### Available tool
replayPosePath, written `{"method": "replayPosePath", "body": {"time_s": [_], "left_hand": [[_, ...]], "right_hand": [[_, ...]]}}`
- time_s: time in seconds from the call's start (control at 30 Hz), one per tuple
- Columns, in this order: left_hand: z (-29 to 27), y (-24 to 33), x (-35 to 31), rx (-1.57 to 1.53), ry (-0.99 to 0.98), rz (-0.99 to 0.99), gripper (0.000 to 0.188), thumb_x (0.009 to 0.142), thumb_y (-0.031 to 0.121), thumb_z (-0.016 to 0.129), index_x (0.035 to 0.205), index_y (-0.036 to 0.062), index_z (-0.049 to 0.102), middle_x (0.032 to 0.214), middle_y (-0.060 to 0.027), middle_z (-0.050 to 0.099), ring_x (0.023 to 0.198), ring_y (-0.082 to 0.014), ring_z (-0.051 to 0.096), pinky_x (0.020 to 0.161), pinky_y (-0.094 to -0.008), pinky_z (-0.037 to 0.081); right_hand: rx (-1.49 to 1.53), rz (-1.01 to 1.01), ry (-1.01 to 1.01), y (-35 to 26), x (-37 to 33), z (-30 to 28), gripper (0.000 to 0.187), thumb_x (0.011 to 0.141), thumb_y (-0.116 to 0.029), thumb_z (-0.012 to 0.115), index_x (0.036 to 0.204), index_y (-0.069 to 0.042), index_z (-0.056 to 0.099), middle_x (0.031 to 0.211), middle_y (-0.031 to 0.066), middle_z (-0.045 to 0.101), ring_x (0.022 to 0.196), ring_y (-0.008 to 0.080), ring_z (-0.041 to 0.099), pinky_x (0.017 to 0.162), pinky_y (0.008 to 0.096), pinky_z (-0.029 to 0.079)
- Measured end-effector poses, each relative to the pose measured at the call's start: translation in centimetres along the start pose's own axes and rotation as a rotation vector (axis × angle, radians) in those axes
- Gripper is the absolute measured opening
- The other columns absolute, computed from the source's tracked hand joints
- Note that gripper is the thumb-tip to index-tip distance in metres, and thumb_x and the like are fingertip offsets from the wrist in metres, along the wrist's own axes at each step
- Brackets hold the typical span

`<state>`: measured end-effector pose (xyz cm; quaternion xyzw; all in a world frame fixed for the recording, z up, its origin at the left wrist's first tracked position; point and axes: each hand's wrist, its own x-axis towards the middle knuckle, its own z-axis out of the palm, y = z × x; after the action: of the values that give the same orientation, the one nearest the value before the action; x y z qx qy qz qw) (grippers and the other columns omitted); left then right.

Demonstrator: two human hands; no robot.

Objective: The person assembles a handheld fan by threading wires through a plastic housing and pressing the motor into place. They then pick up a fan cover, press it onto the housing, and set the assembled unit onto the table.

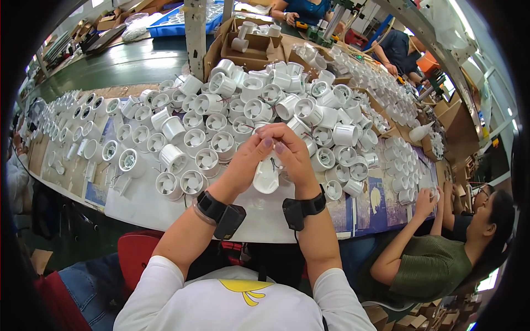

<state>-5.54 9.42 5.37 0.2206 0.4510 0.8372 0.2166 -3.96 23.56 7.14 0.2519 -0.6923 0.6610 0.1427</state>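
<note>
**Left hand (245, 164) and right hand (296, 160) meet around a rounded white plastic piece (266, 179)**

Both forearms reach in from the near side, elbows bent outward, wrists angled toward each other. The hands come together at their far ends, fingers curled inward and bunched close, the two thumbs nearly side by side. The fingertips are partly hidden, so I cannot tell what they pinch. The smooth, glossy plastic piece shows between the hands, on the near side of the thumbs, over the white tabletop (149, 212); whether it is held or resting is unclear.

Each wrist wears a black strap with a boxy black module. Beyond the hands spreads a heap of white plastic fan cylinders (207, 160), round-mouthed, many with curved blades inside and some with thin wires. A brown cardboard box (251, 55) stands at the far side. To the right, a blue printed sheet (377, 205) bears pale markings too small to read. The white shirt (237, 306) carries a yellow graphic.
</note>
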Motion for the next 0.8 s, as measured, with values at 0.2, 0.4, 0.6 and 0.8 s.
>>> {"method": "replayPosePath", "body": {"time_s": [0.2, 0.4, 0.6, 0.8], "left_hand": [[-0.3, -0.2, 0.1, -0.044, -0.027, -0.023, 0.052, 0.1, 0.047, 0.041, 0.126, 0.0033, 0.051, 0.11, -0.001, 0.056, 0.099, -0.0083, 0.053, 0.084, -0.023, 0.043], [0.1, 0.0, 0.2, -0.043, -0.063, 0.078, 0.047, 0.1, 0.043, 0.045, 0.122, 0.0013, 0.052, 0.108, -0.0006, 0.057, 0.097, -0.0063, 0.052, 0.083, -0.0226, 0.043], [-0.2, 0.1, 0.2, -0.081, -0.064, 0.025, 0.046, 0.1, 0.041, 0.046, 0.123, 0.001, 0.052, 0.108, -0.0009, 0.057, 0.097, -0.0066, 0.052, 0.083, -0.0232, 0.043], [-0.2, 0.1, 0.0, 0.117, 0.013, 0.068, 0.039, 0.101, 0.032, 0.047, 0.126, 0.0016, 0.05, 0.113, -0.0037, 0.056, 0.102, -0.0096, 0.053, 0.089, -0.0253, 0.042]], "right_hand": [[0.036, 0.092, -0.002, 0.3, -0.1, 0.0, 0.022, 0.09, -0.012, 0.049, 0.102, 0.0, 0.062, 0.104, 0.0074, 0.06, 0.102, 0.017, 0.055, 0.093, 0.0309, 0.04], [0.064, 0.067, 0.014, 0.1, -0.2, 0.3, 0.022, 0.087, -0.012, 0.048, 0.099, 0.001, 0.061, 0.099, 0.0076, 0.06, 0.1, 0.0183, 0.055, 0.1, 0.0346, 0.038], [0.073, 0.001, 0.001, 0.3, 0.3, 0.5, 0.022, 0.085, -0.012, 0.048, 0.097, 0.001, 0.061, 0.098, 0.0077, 0.06, 0.098, 0.0184, 0.056, 0.107, 0.0388, 0.033], [0.044, -0.038, -0.001, 0.7, -0.3, 0.1, 0.02, 0.086, -0.009, 0.048, 0.1, 0.0, 0.06, 0.101, 0.0082, 0.058, 0.101, 0.0186, 0.055, 0.105, 0.0369, 0.035]]}}
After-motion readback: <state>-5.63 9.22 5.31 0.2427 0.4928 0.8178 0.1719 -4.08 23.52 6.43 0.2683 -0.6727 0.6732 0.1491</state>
